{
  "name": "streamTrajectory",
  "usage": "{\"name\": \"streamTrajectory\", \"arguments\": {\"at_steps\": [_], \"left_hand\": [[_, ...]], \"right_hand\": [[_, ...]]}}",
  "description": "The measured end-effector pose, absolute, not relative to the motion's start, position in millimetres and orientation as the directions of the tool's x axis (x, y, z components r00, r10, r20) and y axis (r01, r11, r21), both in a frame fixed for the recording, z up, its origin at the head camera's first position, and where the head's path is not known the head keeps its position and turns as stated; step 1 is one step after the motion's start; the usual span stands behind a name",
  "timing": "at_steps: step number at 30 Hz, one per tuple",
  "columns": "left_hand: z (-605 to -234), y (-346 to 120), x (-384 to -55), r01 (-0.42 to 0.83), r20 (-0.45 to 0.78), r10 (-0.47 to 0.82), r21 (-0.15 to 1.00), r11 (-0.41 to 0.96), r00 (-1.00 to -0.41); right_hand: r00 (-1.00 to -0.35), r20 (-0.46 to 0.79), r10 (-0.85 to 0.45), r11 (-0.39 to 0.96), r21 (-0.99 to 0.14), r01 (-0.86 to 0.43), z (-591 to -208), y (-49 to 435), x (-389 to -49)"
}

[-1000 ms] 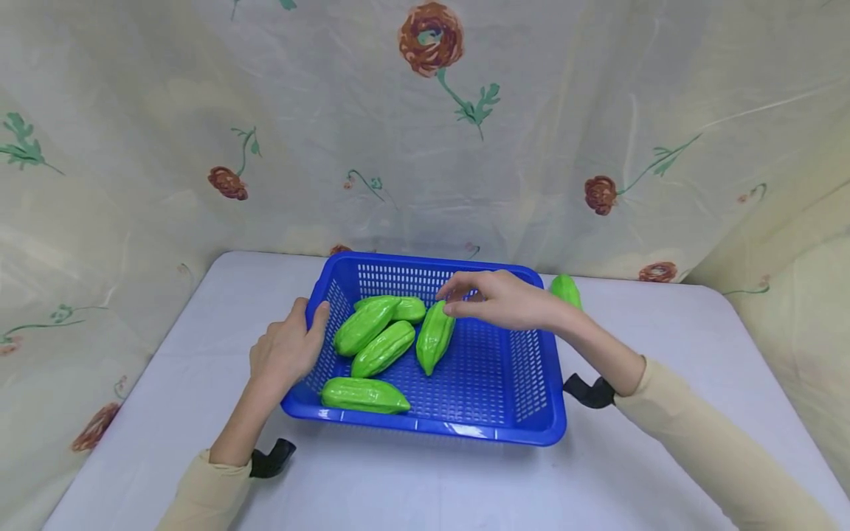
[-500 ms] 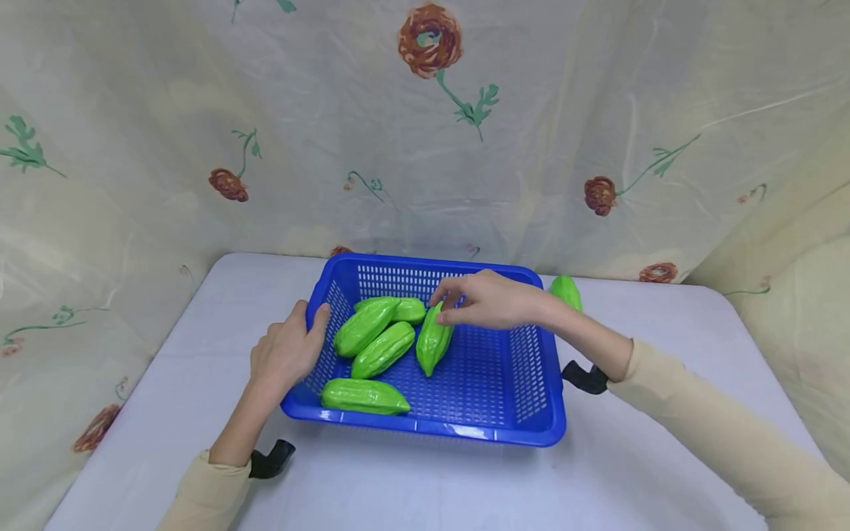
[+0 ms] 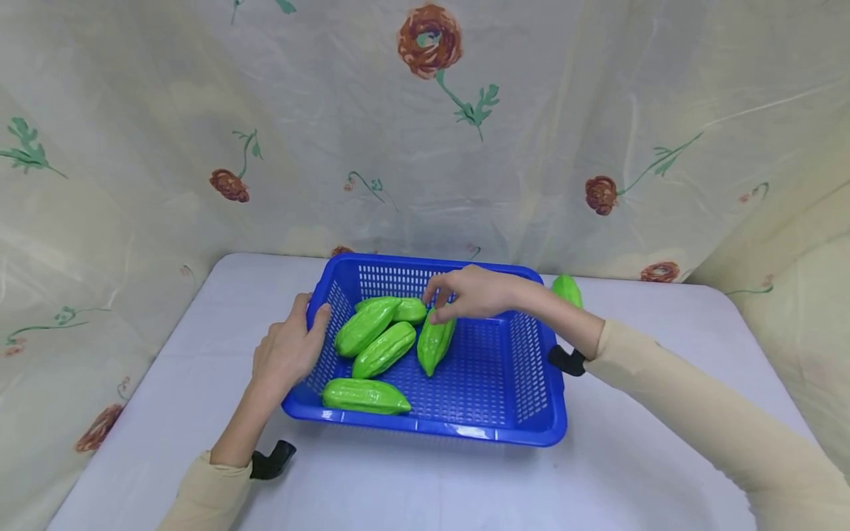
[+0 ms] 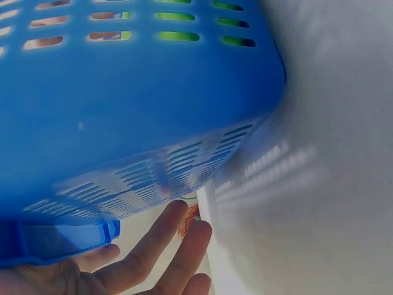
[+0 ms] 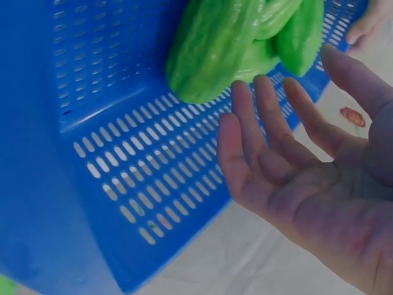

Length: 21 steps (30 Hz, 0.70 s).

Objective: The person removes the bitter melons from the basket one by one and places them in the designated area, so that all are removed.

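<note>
Head view, left hand [image 3: 287,348] gripping slotted blue basket [image 3: 428,426], right hand [image 3: 473,293] loose-fingered over green gourds [image 3: 434,345] (glossy, ridged)

Soft, even light across the white tablecloth [image 3: 358,490]!
Glints on the green gourds [image 3: 363,398] and near rim of the blue basket [image 3: 425,426], faint shadow beneath; left wrist view hazy, striped with light.

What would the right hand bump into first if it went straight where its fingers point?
Probably the rightmost green gourd in the basket, just by its fingers, though depth is unclear.
</note>
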<state>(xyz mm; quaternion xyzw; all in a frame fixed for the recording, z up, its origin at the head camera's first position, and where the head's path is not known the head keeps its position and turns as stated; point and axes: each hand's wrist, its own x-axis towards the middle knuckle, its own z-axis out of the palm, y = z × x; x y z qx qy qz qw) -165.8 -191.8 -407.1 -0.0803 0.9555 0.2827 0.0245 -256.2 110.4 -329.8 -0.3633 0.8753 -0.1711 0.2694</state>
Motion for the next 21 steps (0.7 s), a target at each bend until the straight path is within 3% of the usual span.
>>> {"name": "streamTrajectory", "arguments": {"at_steps": [21], "left_hand": [[-408, -189, -165, -0.097, -0.049, -0.084, 0.563, 0.821, -0.995]], "right_hand": [[-0.426, -0.41, -0.806, 0.574, -0.37, -0.73, -346, 91, -282]]}}
